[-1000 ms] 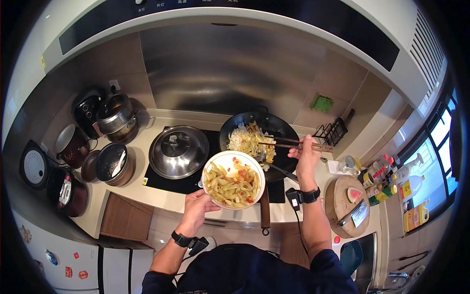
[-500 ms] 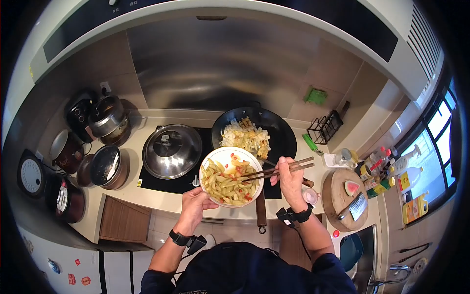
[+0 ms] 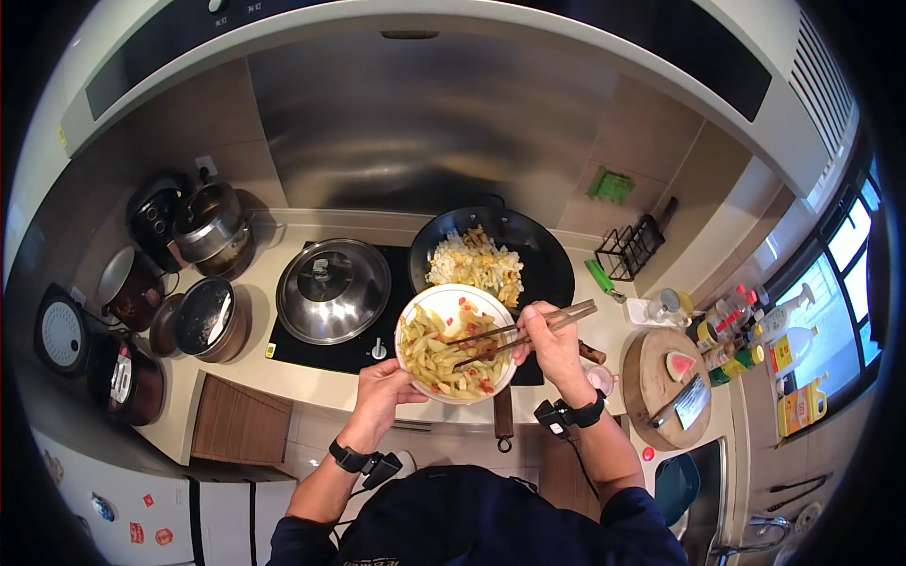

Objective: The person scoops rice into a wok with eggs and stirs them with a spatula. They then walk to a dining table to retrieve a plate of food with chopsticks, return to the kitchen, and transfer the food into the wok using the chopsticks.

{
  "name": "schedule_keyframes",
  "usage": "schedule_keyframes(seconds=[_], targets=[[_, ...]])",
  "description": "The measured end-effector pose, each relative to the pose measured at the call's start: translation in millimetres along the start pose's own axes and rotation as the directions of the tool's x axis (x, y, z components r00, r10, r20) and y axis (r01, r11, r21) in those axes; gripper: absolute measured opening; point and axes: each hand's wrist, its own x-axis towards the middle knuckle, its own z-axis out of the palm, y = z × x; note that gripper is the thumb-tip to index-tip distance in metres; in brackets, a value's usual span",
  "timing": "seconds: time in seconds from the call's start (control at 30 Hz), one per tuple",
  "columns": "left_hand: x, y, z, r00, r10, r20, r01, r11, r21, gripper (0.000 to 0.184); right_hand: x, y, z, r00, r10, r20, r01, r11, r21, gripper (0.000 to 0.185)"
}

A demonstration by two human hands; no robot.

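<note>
My left hand grips the lower left rim of a white bowl that holds pale green vegetable strips with red bits. In my right hand is a pair of brown chopsticks, their tips down among the strips in the bowl. Behind the bowl, and partly covered by it, a black wok sits on the stove with rice and egg in it. The wok's wooden handle points toward me, below the bowl.
Left of the wok is a domed steel lid on the black cooktop. Pots and a rice cooker stand further left. At right are a round chopping board with a cleaver and watermelon, several bottles, and a sink.
The chopsticks have gone from over the wok down into the bowl, and my right hand has moved left and toward me with them. My left hand still holds the bowl.
</note>
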Motion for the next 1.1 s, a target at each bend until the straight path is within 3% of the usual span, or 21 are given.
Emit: schedule_keyframes(seconds=[0.17,0.3,0.4,0.67,0.77,0.9,0.97,1.03,1.1], targets=[[-2.9,3.4,3.3,1.000,0.009,0.003,-0.009,1.000,0.002,0.019,11.2,14.3,-4.5,0.999,0.039,-0.009,-0.038,0.997,0.073,0.031],[-2.6,4.5,5.8,1.000,0.004,-0.011,-0.004,1.000,-0.006,0.018,17.7,36.4,-10.9,0.991,0.059,-0.117,-0.037,0.983,0.181,0.032],[-3.1,4.8,6.6,1.000,-0.002,-0.006,0.002,1.000,-0.023,0.018,21.7,45.9,-16.2,0.958,0.181,-0.222,-0.107,0.945,0.310,0.029],[-1.5,1.4,8.5,1.000,-0.015,-0.018,0.014,0.999,-0.033,0.017,30.8,45.6,-28.7,0.929,0.265,-0.258,-0.134,0.892,0.433,0.028],[-0.6,0.2,7.5,0.999,-0.021,-0.028,0.020,0.999,-0.034,0.017,40.1,36.3,-35.1,0.924,0.234,-0.302,-0.085,0.897,0.434,0.028],[-1.3,1.7,7.0,0.999,-0.015,-0.030,0.014,1.000,-0.025,0.018,59.7,12.0,-34.8,0.891,0.082,-0.447,0.104,0.920,0.377,0.028],[0.4,0.5,4.9,0.999,-0.012,-0.040,0.011,1.000,-0.025,0.019,63.0,-1.7,-32.2,0.835,-0.108,-0.539,0.232,0.958,0.167,0.029],[1.1,1.6,4.1,0.999,-0.009,-0.041,0.008,1.000,-0.016,0.019,56.2,-10.4,-31.9,0.837,-0.136,-0.530,0.244,0.960,0.140,0.031],[-1.1,-0.1,1.9,0.999,-0.010,-0.050,0.010,1.000,-0.011,0.019,39.8,-17.6,-30.4,0.948,-0.128,-0.293,0.164,0.981,0.102,0.032]])
